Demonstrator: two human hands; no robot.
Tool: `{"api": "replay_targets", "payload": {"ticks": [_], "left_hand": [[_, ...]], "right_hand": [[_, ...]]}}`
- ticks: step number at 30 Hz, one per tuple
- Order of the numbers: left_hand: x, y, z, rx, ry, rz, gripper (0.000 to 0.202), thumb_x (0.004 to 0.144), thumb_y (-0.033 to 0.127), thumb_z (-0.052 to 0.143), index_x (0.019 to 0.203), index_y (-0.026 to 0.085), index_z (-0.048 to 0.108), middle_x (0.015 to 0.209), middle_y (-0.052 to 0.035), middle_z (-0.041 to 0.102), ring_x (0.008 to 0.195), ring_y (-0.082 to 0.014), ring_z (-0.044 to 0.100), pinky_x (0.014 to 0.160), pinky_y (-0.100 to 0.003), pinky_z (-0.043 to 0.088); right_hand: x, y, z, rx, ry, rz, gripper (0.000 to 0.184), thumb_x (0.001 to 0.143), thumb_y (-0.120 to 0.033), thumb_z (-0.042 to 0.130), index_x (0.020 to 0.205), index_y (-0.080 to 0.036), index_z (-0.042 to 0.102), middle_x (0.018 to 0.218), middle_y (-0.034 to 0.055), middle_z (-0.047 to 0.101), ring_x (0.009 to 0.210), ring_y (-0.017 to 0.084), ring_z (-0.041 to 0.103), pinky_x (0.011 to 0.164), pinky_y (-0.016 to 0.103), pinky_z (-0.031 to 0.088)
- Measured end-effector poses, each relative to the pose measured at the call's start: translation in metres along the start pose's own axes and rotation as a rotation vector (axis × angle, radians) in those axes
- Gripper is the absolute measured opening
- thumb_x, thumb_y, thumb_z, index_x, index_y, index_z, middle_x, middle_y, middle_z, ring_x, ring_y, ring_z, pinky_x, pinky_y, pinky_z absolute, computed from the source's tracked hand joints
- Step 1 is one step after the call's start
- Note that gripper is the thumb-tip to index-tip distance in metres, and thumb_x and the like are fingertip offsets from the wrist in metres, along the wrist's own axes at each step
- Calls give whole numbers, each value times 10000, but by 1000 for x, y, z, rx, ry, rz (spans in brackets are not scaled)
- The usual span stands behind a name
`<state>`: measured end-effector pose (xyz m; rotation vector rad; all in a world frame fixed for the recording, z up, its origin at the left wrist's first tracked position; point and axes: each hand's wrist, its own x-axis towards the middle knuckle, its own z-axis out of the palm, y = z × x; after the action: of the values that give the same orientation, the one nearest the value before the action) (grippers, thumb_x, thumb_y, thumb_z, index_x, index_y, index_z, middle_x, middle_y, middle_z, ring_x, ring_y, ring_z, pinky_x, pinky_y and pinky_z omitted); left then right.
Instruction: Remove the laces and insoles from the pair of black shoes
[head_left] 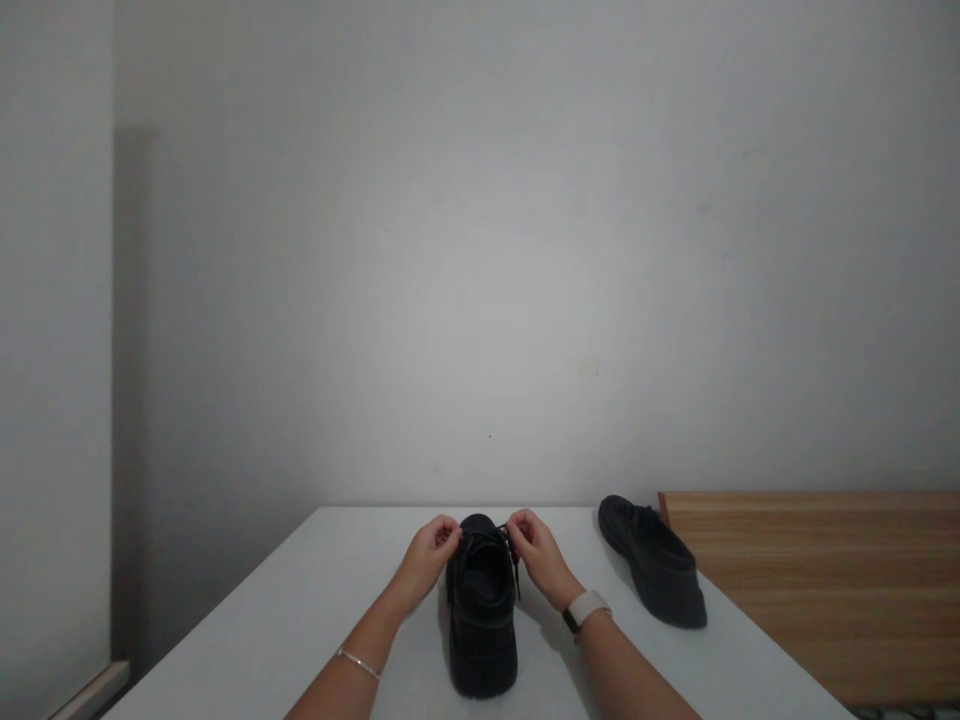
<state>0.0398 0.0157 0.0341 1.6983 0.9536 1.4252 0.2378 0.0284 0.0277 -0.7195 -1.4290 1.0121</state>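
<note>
One thin bracelet [358, 663] circles the forearm below the left hand [433, 556]. Thumb and fingertips of that hand are pinched together on the dark lace [502, 527] at its near end of the span, though the bit between them is too small to see well. Bare white worktop [285, 612] spreads out to the left of this hand and beneath it.

Just right of the left hand, and between both hands, is a black shoe [484, 645]. It rests upright on its sole, toe pointing away from the person and heel toward them. Its laced front lies level with the fingertips, while the opening and heel sit closer to the person than either hand.

On the shoe's other side, the right hand [533, 545] is clamped by thumb and fingers on the lace, which runs from the shoe to the fingertips; a loose length hangs below them. A watch [586, 609] with a pale strap is on that wrist.

Well to the right of the right hand, a second black shoe [660, 572] rests near the worktop's edge, toe away and leftward. Farther right is a wood-grained panel [817, 600].
</note>
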Motion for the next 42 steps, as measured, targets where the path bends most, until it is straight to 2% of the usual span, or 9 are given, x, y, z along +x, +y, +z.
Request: {"api": "replay_targets", "payload": {"ticks": [10,13,16,18,25,32,35,39,42], "left_hand": [[2,-1,-11,-315,91,-144,325,713,449,670,829,158,586,750,1,569,706,-118,527,693,-243,422],[0,-3,-8,-240,7,-202,396,668,437,718,922,149,622,791,-28,615,733,-139,552,689,-253,420],[-2,-1,-4,-196,-110,-187,370,663,440,719,852,133,639,785,-46,638,744,-158,564,687,-261,412],[-2,1,-3,-189,-125,-159,340,675,443,706,793,133,633,755,-35,630,731,-154,556,682,-255,403],[-3,6,-3,-194,-67,-149,302,729,458,643,762,164,582,755,-5,606,730,-138,532,675,-234,388],[-4,7,-1,-316,-49,-186,240,719,381,671,708,162,573,658,30,547,650,-110,496,650,-223,382],[-5,10,-3,-377,-40,-218,191,693,314,699,672,149,605,666,11,575,662,-115,514,657,-226,385],[-6,15,-6,-498,-100,-194,167,685,292,715,711,134,667,768,-55,646,771,-158,567,749,-263,408],[-6,16,-6,-515,-74,-179,187,687,308,724,711,128,682,735,-56,646,748,-155,567,754,-269,413]], "right_hand": [[0,-1,-3,308,-9,126,284,669,-345,718,845,-173,578,707,-5,602,633,110,519,626,252,381],[-1,-2,-5,365,-14,160,359,625,-312,763,906,-174,586,764,7,629,679,116,556,660,253,398],[-1,-3,-7,419,-2,178,388,589,-280,799,899,-170,591,778,13,638,709,124,577,679,255,409],[-1,-2,-7,434,16,182,399,574,-267,811,890,-170,589,765,8,633,703,123,578,672,252,412],[1,-1,-5,374,46,198,382,632,-318,757,934,-182,566,725,-14,593,597,88,509,540,217,352],[0,-6,-9,224,-14,210,293,662,-311,703,897,-185,580,576,-77,456,460,44,310,426,192,184],[-1,-10,-13,149,-42,223,263,654,-315,702,851,-173,601,532,-84,414,438,46,285,405,201,143],[-3,-16,-19,10,-148,241,269,675,-360,686,855,-176,609,569,-70,442,440,46,285,402,209,124],[-3,-20,-22,-43,-228,233,294,662,-347,703,883,-181,602,614,-58,482,474,49,308,419,207,143]]}}
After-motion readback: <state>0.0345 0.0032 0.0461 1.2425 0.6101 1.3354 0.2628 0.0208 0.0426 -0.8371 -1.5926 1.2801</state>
